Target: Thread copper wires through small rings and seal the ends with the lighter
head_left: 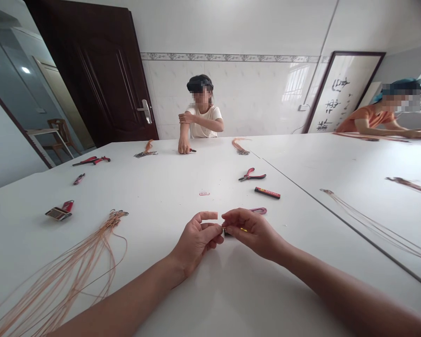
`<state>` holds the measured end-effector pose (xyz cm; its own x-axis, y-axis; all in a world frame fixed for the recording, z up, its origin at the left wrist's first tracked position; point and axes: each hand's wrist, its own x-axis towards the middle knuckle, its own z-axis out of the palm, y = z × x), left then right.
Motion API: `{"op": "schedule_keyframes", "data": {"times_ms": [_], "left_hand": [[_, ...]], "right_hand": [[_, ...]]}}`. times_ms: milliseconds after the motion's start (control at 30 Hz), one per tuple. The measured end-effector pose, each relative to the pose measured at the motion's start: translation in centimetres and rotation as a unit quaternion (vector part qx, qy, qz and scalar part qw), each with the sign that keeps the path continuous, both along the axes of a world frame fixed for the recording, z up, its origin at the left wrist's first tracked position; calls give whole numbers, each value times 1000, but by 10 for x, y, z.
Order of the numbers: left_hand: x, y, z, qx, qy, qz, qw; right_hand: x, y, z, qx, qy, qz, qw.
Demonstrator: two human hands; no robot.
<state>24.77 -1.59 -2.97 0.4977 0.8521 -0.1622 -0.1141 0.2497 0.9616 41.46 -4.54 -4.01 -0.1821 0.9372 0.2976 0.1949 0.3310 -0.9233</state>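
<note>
My left hand and my right hand meet over the white table. The left thumb and curled fingers press together at the tips, while its index finger stretches out above. My right thumb and index finger pinch at the same spot. Whatever lies between the fingertips is too small to name. Under the right fingers a small dark and yellow thing shows in part. Just behind that hand lies a pinkish-purple looped tool, partly hidden. Beyond it are a narrow red and black box and red-handled pliers.
To the left spreads a bundle of thin orange cords with metal ends. Farther left lie a red and black item and more pliers. A seam crosses the table. One person sits opposite, another far right.
</note>
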Motion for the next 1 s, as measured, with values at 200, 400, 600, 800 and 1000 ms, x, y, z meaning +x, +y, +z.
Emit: {"op": "schedule_keyframes", "data": {"times_ms": [200, 400, 600, 800, 1000], "left_hand": [[3, -3, -2, 55, 18, -2, 998], [6, -7, -2, 113, 20, -8, 993], [6, -8, -2, 130, 20, 0, 991], [5, -6, -2, 110, 17, 45, 993], [4, -6, 0, 86, 10, 59, 995]], "right_hand": [[-2, -3, 6, 30, -60, -46, 997], [-3, -7, 9, 88, -122, -64, 987], [-3, -9, 11, 100, -175, -81, 976], [7, -4, 12, 121, -213, -111, 963], [23, 6, 6, 158, -342, -103, 921]]}}
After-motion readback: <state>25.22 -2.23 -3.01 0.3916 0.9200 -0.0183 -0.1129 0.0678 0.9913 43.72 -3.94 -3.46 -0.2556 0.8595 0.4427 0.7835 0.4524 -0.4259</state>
